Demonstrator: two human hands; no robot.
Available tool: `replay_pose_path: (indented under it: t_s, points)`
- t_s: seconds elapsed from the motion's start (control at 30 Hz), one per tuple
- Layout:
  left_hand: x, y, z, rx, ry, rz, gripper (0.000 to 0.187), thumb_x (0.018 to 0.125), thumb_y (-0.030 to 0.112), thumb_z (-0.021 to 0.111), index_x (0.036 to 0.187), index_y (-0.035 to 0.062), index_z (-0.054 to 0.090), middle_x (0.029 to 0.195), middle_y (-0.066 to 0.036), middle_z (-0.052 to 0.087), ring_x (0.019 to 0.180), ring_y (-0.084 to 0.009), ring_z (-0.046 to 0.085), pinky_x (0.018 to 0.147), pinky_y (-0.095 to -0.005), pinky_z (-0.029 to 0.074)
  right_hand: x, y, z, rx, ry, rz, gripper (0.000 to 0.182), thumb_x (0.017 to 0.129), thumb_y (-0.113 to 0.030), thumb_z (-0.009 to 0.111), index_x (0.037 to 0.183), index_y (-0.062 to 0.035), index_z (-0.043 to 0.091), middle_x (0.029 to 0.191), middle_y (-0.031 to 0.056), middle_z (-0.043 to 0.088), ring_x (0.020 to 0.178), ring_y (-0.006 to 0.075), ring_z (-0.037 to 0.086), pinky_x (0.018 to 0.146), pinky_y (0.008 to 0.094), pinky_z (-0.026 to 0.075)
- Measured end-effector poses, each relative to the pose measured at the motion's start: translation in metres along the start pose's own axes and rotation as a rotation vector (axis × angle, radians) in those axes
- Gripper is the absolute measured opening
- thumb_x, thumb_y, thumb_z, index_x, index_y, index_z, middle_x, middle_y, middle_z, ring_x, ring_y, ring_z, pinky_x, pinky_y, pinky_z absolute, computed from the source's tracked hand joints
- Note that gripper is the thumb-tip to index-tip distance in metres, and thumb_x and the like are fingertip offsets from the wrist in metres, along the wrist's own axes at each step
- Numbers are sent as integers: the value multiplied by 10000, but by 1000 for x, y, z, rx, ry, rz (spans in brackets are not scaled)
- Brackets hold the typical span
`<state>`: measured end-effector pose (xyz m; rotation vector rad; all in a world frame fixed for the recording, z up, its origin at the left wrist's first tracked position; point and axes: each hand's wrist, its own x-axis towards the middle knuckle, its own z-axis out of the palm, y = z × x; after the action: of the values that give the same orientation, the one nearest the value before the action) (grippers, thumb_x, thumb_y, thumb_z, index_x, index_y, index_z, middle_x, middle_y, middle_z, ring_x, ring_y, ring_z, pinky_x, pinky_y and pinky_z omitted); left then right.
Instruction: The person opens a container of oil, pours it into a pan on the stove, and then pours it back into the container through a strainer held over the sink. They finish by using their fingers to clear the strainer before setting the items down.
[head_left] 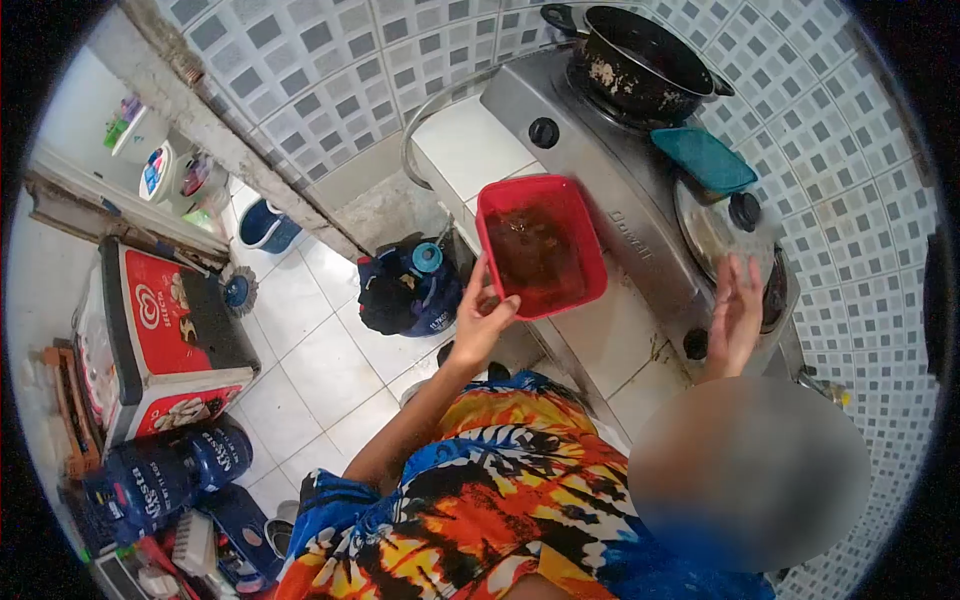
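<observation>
A square red plastic container [590, 250] with brownish liquid in the bottom rests on the white tiled counter in front of the stove. My left hand [487, 318] grips its near left corner, thumb and fingers at the rim. Over the right end of the steel gas stove [590, 185], my right hand [737, 315] is raised with its fingers stretched out and nothing in them. Just beyond those fingers lies a pot lid [705, 225] with a black knob. A folded teal cloth [703, 158] is draped at the lid's far edge.
A worn black pot [640, 75] stands on the far burner. Below the counter's left side is a blue gas cylinder [432, 295] with dark cloth on it. Farther left are a red ice-cream freezer [165, 300], more blue cylinders [150, 490] and a blue basin [268, 228].
</observation>
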<state>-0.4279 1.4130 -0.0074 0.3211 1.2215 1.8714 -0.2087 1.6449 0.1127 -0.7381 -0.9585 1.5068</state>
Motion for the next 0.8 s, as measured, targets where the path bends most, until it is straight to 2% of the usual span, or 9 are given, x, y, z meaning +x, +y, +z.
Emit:
replay_pose_path:
  t_s: [0.1, 0.2, 0.23, 0.27, 0.37, 0.53, 0.67, 0.73, 0.8]
  points:
    - [2, -11, 23, -77, 20, -4, 843, 856, 139, 676, 1488, 177, 120, 1123, -82, 535, 952, -155, 559, 781, -285, 483, -25, 11, -15, 24, -2, 130, 329, 904, -65, 536, 1201, 70, 493, 1186, 197, 554, 1114, 278, 548, 959, 354, 475]
    - [2, -15, 28, 28, 15, 5, 880, 842, 163, 699, 1492, 195, 107, 1211, -122, 466, 959, -171, 560, 786, -288, 487, -36, 24, -27, -53, -20, 187, 274, 901, -60, 528, 1150, 54, 531, 1102, 172, 602, 988, 249, 609, 875, 324, 518]
    - [7, -24, 24, 210, 41, 107, 909, 823, 193, 725, 1489, 197, 106, 1212, -129, 430, 941, -172, 561, 745, -282, 485, -38, 24, -26, -52, -24, 189, 274, 901, -60, 528, 1150, 54, 531, 1102, 172, 602, 988, 249, 609, 875, 324, 518]
    - [7, -35, 20, 210, 47, 109, 909, 823, 193, 725, 1489, 197, 106, 1212, -129, 430, 941, -172, 561, 745, -282, 485, -39, 25, -22, -83, -37, 215, 258, 900, -52, 521, 1138, 44, 542, 1062, 157, 617, 920, 233, 624, 827, 315, 529]
    - [3, -26, 24, 189, 56, 0, 870, 813, 225, 738, 1468, 171, 169, 1180, -123, 408, 920, -170, 557, 722, -276, 478, -42, 28, 0, -121, -108, 267, 238, 895, -40, 517, 1120, 24, 561, 1001, 134, 639, 822, 204, 638, 744, 297, 534]
    - [5, -23, 19, 235, 125, 64, 748, 802, 246, 745, 1401, 134, 310, 1139, -104, 414, 876, -147, 543, 714, -277, 477, -53, 45, 35, -169, -381, 353, 276, 879, -50, 531, 1149, 3, 551, 974, 105, 642, 837, 165, 621, 730, 277, 505]
    - [-19, -20, -2, 208, 273, 86, 675, 805, 239, 738, 1357, 96, 378, 1132, -99, 432, 821, -128, 538, 696, -265, 470, -88, 64, 68, -155, -573, 487, 219, 878, -51, 529, 1083, -6, 592, 917, 100, 651, 751, 145, 615, 656, 257, 490]
    - [-39, -25, -27, 182, 205, 9, 528, 852, 229, 688, 1302, 89, 450, 1112, -38, 530, 893, -129, 555, 774, -288, 475, -108, 78, 78, -229, -709, 575, 224, 878, -49, 521, 1090, -11, 584, 910, 92, 641, 730, 139, 602, 655, 257, 483]
    - [-71, -28, -54, 199, 193, 30, 371, 886, 216, 634, 1211, 62, 545, 993, -9, 589, 856, -103, 566, 761, -263, 475, -126, 94, 85, -207, -839, 685, 239, 880, -53, 513, 1109, -10, 569, 914, 87, 631, 721, 133, 593, 655, 251, 478]
